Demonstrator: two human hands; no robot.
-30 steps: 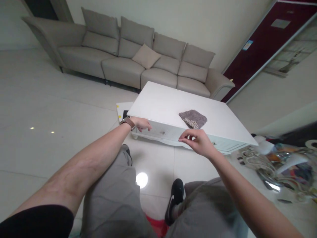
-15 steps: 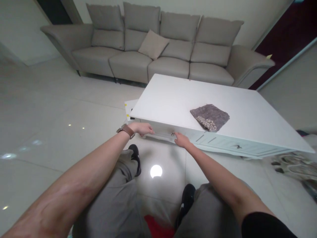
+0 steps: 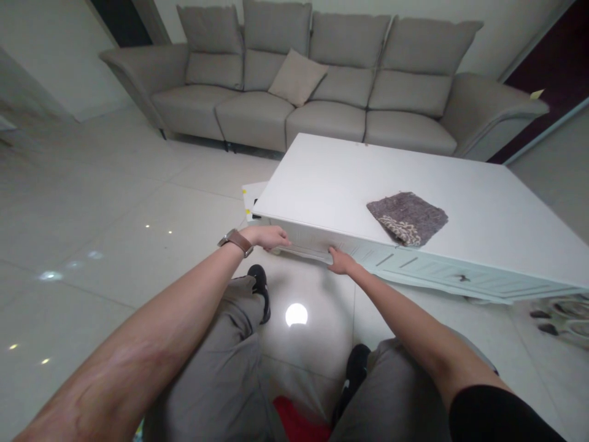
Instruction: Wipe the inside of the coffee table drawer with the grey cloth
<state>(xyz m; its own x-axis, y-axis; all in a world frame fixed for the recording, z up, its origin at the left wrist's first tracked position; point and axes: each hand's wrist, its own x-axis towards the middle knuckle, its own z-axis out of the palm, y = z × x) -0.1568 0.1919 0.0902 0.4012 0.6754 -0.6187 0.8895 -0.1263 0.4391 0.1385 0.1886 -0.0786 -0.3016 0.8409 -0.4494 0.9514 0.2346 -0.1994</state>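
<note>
A low white coffee table [image 3: 317,178] stands in front of me, with drawers along its near side. My right hand [image 3: 341,262] is closed at the left drawer front [image 3: 308,238], its fingertips over the small knob there. To its left, my left hand [image 3: 270,237] is curled close against the same front near the table's corner. What that hand's fingers hold, if anything, is hidden. On the tabletop lies a folded grey-brown cloth [image 3: 409,216] with a pale pattern. The right drawer's dark knob [image 3: 462,278] is in plain sight.
A long grey sofa [image 3: 251,116] with a beige cushion [image 3: 298,78] stands behind the table. White boards with yellow marks [image 3: 251,195] jut out at the table's left. A patterned rug [image 3: 565,316] lies at the right. Something red [image 3: 299,420] is between my feet on the glossy tiles.
The view has shifted, so the table and sofa appear slightly further right. My right fingers now cover the left drawer's knob, which was partly visible before. The left hand stays by the drawer front.
</note>
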